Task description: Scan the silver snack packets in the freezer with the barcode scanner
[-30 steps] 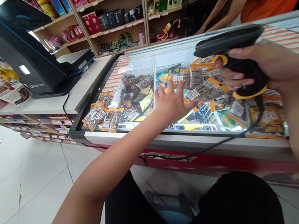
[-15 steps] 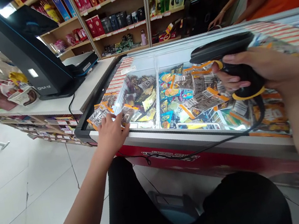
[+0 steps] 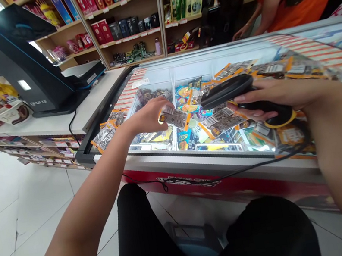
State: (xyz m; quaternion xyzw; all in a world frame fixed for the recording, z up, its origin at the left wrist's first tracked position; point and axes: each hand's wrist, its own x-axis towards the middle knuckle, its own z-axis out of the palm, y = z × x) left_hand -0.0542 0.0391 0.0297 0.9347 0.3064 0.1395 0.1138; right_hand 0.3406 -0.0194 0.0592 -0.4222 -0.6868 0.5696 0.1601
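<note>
My left hand [image 3: 152, 114] is closed on a snack packet [image 3: 174, 118] with orange ends, held over the glass top of the chest freezer [image 3: 192, 159]. In my right hand [image 3: 271, 100] is a black barcode scanner [image 3: 228, 91] with yellow trim, its head tilted down to the left, close to the held packet. More orange-ended packets [image 3: 225, 119] lie on the glass below the scanner. Another clear packet [image 3: 105, 135] rests at the freezer's left end. Beneath the glass, colourful ice cream wrappers [image 3: 183, 95] show in the white compartments.
A black scale with a tall post [image 3: 41, 79] stands on the white counter [image 3: 85, 105] at the left. The scanner's cable [image 3: 246, 169] runs along the freezer front. Shelves [image 3: 129, 38] of boxed goods stand behind. A person in an orange apron [image 3: 303, 1] is across the freezer.
My left hand has lifted a packet from the freezer's left end and carried it right, towards the scanner. My right hand has brought the scanner lower and left. The view has shifted slightly.
</note>
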